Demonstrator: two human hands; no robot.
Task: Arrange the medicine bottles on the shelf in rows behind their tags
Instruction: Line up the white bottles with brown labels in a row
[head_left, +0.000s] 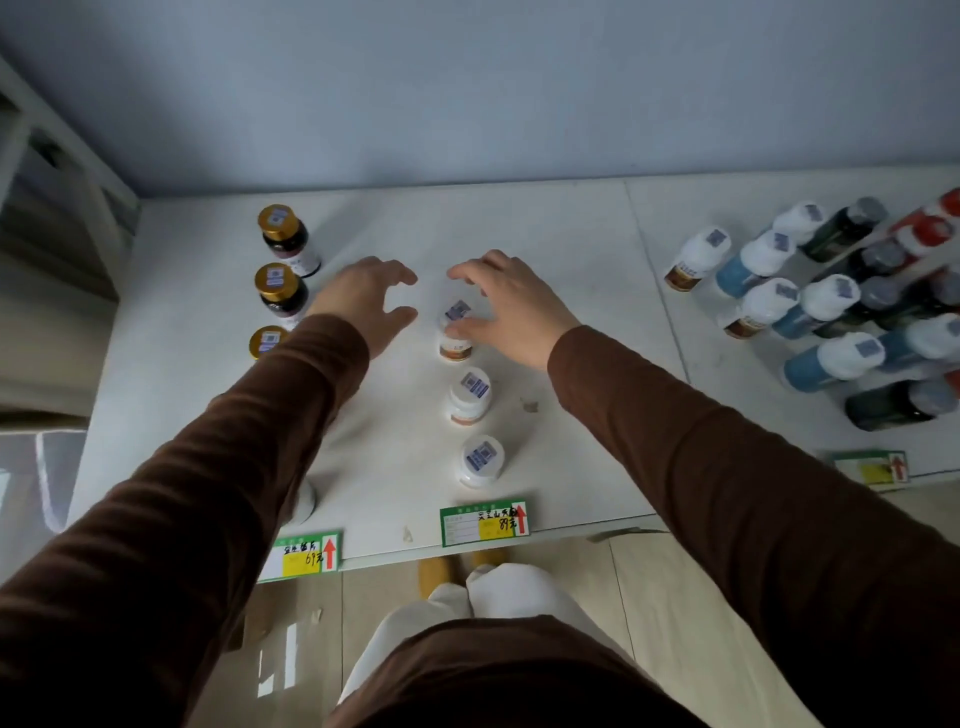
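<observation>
Three white-capped bottles stand in a single file in the middle of the frame, running up from a green price tag (484, 523) at the front edge of the white shelf (571, 234). The nearest bottle (482, 460) sits just behind the tag, the middle bottle (469, 395) stands a little further up, and the far bottle (456, 332) ends the row.

The right hand (506, 306) is at that far bottle. Its thumb lies against the cap's near right edge, while the other fingers are curved and spread above and beyond the cap; whether they touch it cannot be told. The left hand (366, 301) hovers just left of the same bottle, apart from it, holding nothing, with thumb and fingers loosely curved and a wide gap between them.

In the upper left of the frame, three dark bottles with gold caps line up in a column: the far one (285, 236), the second (280, 290), and a third (266, 342) partly hidden by the brown left sleeve (218, 467). A second green tag (304, 555) sits at the shelf's front edge at lower left.

At the right of the frame, a crowded group of bottles (826, 306) stands well apart from the hands: white-capped ones with blue or brown bodies, dark green ones with grey caps, and red ones at the far edge. A third tag (872, 467) lies below that group.
</observation>
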